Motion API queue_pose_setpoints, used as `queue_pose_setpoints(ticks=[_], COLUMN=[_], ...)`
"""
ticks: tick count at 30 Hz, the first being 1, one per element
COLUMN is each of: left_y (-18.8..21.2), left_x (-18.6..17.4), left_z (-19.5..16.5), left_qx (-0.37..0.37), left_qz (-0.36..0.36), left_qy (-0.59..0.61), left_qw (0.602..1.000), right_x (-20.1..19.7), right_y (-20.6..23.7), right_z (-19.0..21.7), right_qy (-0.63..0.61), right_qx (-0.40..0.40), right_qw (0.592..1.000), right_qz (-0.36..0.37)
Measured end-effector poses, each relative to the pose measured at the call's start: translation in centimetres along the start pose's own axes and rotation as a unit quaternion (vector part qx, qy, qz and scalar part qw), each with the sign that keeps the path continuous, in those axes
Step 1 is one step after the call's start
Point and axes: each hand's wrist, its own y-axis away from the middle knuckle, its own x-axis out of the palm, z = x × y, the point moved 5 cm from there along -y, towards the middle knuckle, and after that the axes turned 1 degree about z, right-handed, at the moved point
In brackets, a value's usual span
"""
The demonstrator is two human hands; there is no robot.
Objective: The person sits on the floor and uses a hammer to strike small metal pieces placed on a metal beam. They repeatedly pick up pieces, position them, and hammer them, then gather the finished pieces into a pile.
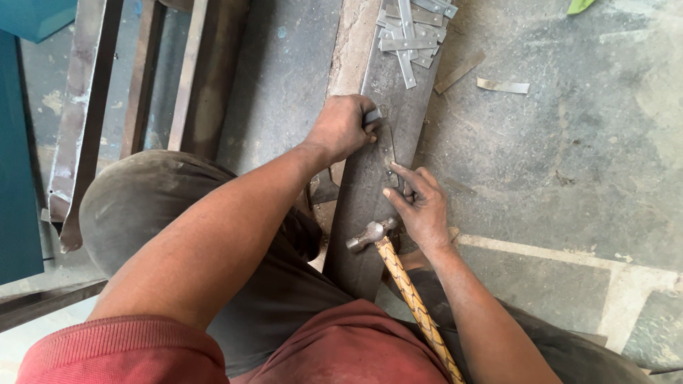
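The left hand (343, 126) is closed around one end of a small metal strip (388, 149), fingers curled over it and pinning it down on the long steel plate (363, 206). The right hand (421, 205) grips nothing; its fingers are spread and the fingertips (395, 171) press on the strip's other end, near the plate's right edge. The strip lies lengthwise along the plate, about midway between its far and near ends, and shows small holes. Just beside the right hand's heel, a hammer (371, 233) rests with its steel head on the plate's near part; its yellow patterned handle (420, 309) runs back toward the person, across the lap, held by neither hand. At the plate's far end lies a loose pile of strips (411, 35), overlapping one another, well apart from the hands. To the right of the plate, on the concrete floor (569, 142), two more strips lie singly: a dull one (459, 71) just off the plate's edge and a brighter one (503, 86) farther out. Left of the plate stand steel angle bars (92, 107), leaning lengthwise, with a blue panel (18, 178) at the far left. The person's knees in dark trousers (142, 206) flank the plate's near end.
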Motion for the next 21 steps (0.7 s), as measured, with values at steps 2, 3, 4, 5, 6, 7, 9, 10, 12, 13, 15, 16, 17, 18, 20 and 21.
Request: queue_pose_setpoints(ticks=[2,3,4,5,6,7,9,10,12,13,15,16,17,18,20,21], left_y=[0.0,0.0,0.0,0.0,0.0,0.0,-0.1,-0.1,-0.1,-0.1,0.0,0.0,0.0,0.0,0.0,0.0], left_x=[0.0,0.0,0.0,0.0,0.0,0.0,0.1,0.1,0.1,0.1,0.1,0.1,0.2,0.2,0.3,0.2], left_z=[0.1,0.1,0.1,0.1,0.1,0.2,0.3,0.3,0.2,0.2,0.1,0.1,0.1,0.1,0.0,0.0], left_qx=[0.004,0.007,0.010,0.011,0.011,0.012,0.004,0.001,0.016,0.024,0.027,0.028,0.017,0.006,0.000,0.006], left_qz=[-0.002,-0.005,-0.008,-0.008,-0.008,-0.009,-0.003,0.000,-0.008,-0.013,-0.014,-0.014,-0.007,0.000,0.002,-0.002], left_qy=[-0.002,-0.002,-0.002,-0.004,-0.007,-0.009,-0.005,-0.002,-0.012,-0.017,-0.021,-0.022,-0.018,-0.014,-0.009,-0.008], left_qw=[1.000,1.000,1.000,1.000,1.000,1.000,1.000,1.000,1.000,0.999,0.999,0.999,1.000,1.000,1.000,1.000], right_x=[0.0,0.0,0.0,0.0,0.0,0.0,0.0,0.0,0.1,0.1,0.1,0.1,0.1,0.2,0.3,0.4], right_y=[0.0,0.0,0.0,0.0,-0.1,-0.1,-0.1,-0.2,-0.2,-0.2,-0.1,-0.1,-0.1,-0.1,-0.1,-0.1], right_z=[0.0,0.1,0.1,0.1,0.0,0.0,0.0,0.0,-0.1,-0.2,-0.3,-0.4,-0.6,-0.7,-1.0,-1.1], right_qy=[0.001,0.004,0.007,0.006,0.004,0.002,0.008,0.011,0.003,-0.001,0.003,0.005,0.009,0.012,0.021,0.026], right_qx=[0.000,-0.003,-0.005,-0.006,-0.007,-0.007,-0.013,-0.015,-0.010,-0.009,-0.016,-0.019,-0.019,-0.018,-0.016,-0.014], right_qw=[1.000,1.000,1.000,1.000,1.000,1.000,1.000,1.000,1.000,1.000,1.000,1.000,1.000,1.000,1.000,0.999], right_qz=[0.002,0.003,0.003,0.004,0.005,0.005,0.007,0.007,0.011,0.013,0.013,0.012,0.014,0.015,0.017,0.017])
